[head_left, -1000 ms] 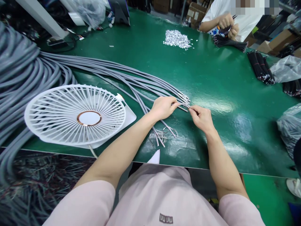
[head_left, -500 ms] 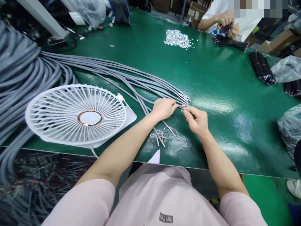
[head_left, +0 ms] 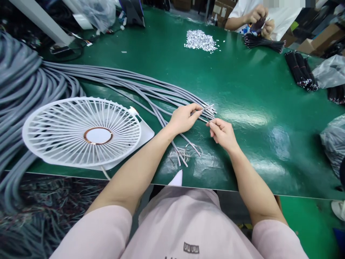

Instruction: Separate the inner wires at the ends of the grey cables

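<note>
Left hand [head_left: 185, 117] pinches pale cable end [head_left: 208, 107]; right hand [head_left: 221, 132], just right, has fingertips closed, contents too fine to confirm. Grey coil [head_left: 23, 81] at left, cut off.

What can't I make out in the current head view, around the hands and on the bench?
All in the head view:
- What the right hand pinches: too fine.
- Which cable end the left hand holds: several ends overlap there.
- The grey coil's full extent: cut off by the left edge.
- The silvery bits' individual shapes: too small.
</note>
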`<control>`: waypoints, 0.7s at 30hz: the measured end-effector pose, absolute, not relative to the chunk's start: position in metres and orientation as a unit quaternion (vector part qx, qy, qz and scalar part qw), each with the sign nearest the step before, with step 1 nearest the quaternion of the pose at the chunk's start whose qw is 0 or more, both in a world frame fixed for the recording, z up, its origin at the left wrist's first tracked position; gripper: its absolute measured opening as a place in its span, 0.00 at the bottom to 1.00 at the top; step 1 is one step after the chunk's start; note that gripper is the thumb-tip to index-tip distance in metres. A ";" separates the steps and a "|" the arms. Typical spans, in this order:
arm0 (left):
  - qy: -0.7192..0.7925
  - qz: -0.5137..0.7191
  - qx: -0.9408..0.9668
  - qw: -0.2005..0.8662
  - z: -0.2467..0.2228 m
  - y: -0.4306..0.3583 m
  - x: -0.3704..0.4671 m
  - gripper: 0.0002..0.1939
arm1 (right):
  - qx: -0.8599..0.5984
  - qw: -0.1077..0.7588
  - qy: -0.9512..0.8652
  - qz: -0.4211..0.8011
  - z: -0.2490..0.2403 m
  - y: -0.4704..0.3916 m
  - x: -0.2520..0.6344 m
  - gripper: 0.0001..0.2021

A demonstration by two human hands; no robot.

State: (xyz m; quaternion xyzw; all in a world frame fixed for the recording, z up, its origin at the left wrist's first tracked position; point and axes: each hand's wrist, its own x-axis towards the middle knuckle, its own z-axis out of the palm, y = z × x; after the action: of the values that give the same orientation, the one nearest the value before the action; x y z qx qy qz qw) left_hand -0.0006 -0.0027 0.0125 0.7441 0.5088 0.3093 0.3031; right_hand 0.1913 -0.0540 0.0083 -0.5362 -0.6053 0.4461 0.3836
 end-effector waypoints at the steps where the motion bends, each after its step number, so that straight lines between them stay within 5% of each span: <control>1: 0.513 0.310 0.744 0.296 0.013 -0.003 0.000 0.17 | -0.538 0.387 -0.594 0.456 0.007 -0.054 0.189 0.13; 21: 0.526 0.275 0.765 0.250 0.019 -0.009 0.003 0.16 | -0.518 0.441 -0.493 0.543 0.005 -0.049 0.176 0.14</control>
State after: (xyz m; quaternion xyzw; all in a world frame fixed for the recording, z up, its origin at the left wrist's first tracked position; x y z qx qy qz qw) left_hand 0.0030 -0.0092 0.0189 0.7653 0.5260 0.2745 0.2495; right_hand 0.1758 -0.0487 0.0045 -0.5175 -0.4930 0.5425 0.4413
